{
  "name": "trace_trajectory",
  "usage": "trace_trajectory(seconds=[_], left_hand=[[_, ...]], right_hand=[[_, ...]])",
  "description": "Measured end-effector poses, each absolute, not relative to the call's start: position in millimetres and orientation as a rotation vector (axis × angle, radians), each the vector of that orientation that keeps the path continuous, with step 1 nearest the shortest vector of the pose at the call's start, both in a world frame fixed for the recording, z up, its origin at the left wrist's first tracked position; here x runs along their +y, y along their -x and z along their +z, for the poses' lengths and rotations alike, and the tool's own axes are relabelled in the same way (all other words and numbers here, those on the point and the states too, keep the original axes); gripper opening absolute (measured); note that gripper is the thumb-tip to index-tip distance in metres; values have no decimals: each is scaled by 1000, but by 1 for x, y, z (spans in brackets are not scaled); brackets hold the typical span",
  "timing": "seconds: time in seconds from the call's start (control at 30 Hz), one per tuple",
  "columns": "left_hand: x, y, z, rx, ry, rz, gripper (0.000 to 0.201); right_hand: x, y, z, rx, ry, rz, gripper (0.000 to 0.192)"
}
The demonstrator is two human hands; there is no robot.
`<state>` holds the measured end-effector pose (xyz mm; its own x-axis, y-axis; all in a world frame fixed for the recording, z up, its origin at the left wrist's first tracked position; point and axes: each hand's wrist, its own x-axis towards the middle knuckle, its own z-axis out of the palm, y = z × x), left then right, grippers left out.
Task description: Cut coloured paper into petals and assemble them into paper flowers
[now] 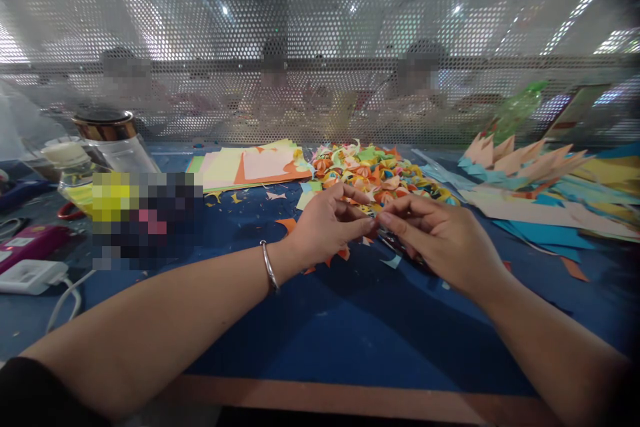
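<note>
Left hand (327, 223) and right hand (437, 233) meet before heaped folded-paper pieces (363, 163) on a blue worktop (320, 340); whether either grip pinches anything, I cannot tell.

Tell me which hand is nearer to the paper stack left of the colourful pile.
Left. The left hand is nearer the camera than the paper stack and to its right; the right hand is farther right, in front of the colourful pile.

Paper pcs (360, 170) orange, yel. & grn; tabletop (320, 347) dk blue; paper spikes (527, 159) peach w/ lt blue
</note>
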<state>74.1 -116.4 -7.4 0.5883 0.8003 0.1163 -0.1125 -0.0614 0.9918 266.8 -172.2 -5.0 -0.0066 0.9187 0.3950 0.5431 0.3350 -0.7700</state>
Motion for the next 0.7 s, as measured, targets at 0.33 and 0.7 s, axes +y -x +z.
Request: trace_trajectory(seconds=[0.33,0.7], left_hand=[[-116,-74,-6,611,-1456,845,49],[-116,-73,-8,607,-1467,842,51]], right_hand=[[-172,-268,-6,-1697,1319,541,43],[-170,-269,-6,-1695,1311,580,41]])
